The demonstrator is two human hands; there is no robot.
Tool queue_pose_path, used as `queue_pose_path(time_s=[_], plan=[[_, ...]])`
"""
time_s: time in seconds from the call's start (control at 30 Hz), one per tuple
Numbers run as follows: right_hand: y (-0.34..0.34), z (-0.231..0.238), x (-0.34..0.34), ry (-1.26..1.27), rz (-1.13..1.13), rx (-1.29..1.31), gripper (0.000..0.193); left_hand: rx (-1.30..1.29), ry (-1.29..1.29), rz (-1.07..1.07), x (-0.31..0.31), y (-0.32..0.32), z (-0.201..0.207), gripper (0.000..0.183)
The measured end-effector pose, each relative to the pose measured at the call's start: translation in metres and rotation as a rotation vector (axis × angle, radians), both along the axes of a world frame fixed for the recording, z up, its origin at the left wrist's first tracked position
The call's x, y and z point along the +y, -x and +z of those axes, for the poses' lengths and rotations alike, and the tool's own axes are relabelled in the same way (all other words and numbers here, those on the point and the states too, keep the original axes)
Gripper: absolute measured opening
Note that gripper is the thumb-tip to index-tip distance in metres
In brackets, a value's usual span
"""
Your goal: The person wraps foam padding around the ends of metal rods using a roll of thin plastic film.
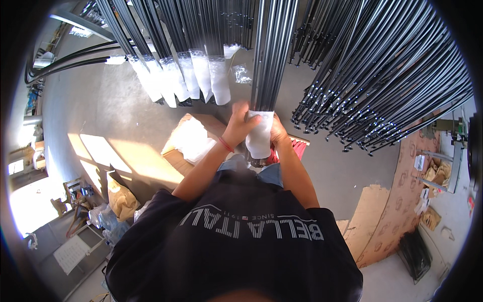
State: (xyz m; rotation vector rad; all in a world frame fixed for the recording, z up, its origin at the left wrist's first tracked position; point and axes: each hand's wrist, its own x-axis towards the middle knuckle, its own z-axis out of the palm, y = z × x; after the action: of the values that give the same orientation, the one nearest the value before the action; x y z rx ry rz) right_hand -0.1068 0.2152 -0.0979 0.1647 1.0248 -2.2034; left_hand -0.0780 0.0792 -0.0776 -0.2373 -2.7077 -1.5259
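White plastic bag [260, 136] sits between both hands, left hand [240, 126] and right hand [277, 132] clamped around it on the hanging black rod bundle [269, 55].

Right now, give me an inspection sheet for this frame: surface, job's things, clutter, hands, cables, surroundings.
Surface: grey concrete floor, partly sunlit; no table in view.
Job's things: a white plastic bag over the lower end of a hanging bundle of black rods; six more bagged bundles hang to the left.
Clutter: an open cardboard box holding white bags, a brown sack, flat cardboard sheets, a black bag.
Hands: left hand and right hand both grip the white bag's sides.
Cables: black tubes curve at upper left.
Surroundings: many unbagged black rods hang at right; shelving at the right edge.
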Motion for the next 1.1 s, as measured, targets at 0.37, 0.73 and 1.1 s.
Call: queue_pose_path(time_s=[0.37, 0.73, 1.1], plan=[[0.006, 0.001, -0.012, -0.082, 0.229, 0.283, 0.038, -0.218, -0.325, -0.196, -0.016, 0.015, -0.013, 0.071], [-0.014, -0.019, 0.008, -0.45, -0.324, 0.19, 0.029, -0.205, -0.587, 0.032, 0.008, 0.001, -0.003, 0.039], [-0.063, -0.018, 0.017, -0.613, -0.092, 0.462, 0.043, -0.225, -0.6, 0.046, 0.015, 0.01, -0.009, 0.037]])
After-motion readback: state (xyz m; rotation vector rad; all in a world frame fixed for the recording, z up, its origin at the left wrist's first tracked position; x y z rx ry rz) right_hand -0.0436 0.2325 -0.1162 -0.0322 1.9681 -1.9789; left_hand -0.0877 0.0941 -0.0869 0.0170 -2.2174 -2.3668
